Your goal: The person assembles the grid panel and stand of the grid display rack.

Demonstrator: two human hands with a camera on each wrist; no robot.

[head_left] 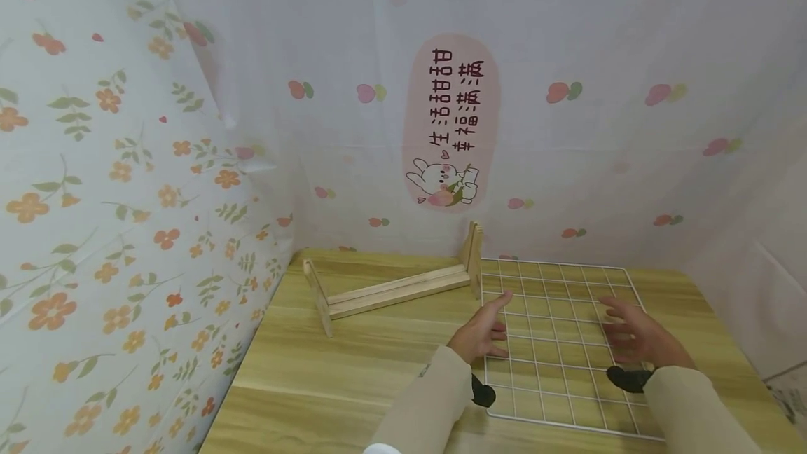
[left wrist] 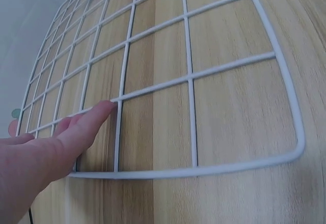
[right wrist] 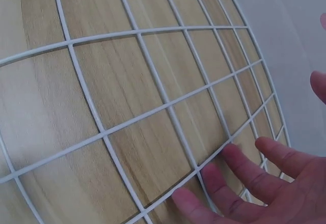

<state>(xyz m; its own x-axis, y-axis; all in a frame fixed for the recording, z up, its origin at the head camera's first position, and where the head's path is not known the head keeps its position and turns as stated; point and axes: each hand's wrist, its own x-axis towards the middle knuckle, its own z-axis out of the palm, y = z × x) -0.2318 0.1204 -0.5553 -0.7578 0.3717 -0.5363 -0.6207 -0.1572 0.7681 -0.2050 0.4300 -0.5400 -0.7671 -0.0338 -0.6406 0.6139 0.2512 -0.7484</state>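
Observation:
A white wire grid panel [head_left: 567, 425] lies on the wooden table in the head view. My left hand [head_left: 482, 331] is at its left edge, thumb pointing away and fingers spread over the outer wires. In the left wrist view a fingertip of the left hand [left wrist: 76, 137] meets a wire crossing. My right hand [head_left: 646, 335] hovers by the panel's right side with fingers loosely extended. The right wrist view shows fingertips of the right hand [right wrist: 254, 188] right at a wire near that edge.
A light wooden rack [head_left: 400, 293] with two upright ends stands left of the panel, its right end close to the panel's far left corner. Floral curtains [head_left: 126, 160] hang at the left, and a printed curtain [head_left: 353, 125] hangs behind the table [head_left: 302, 384].

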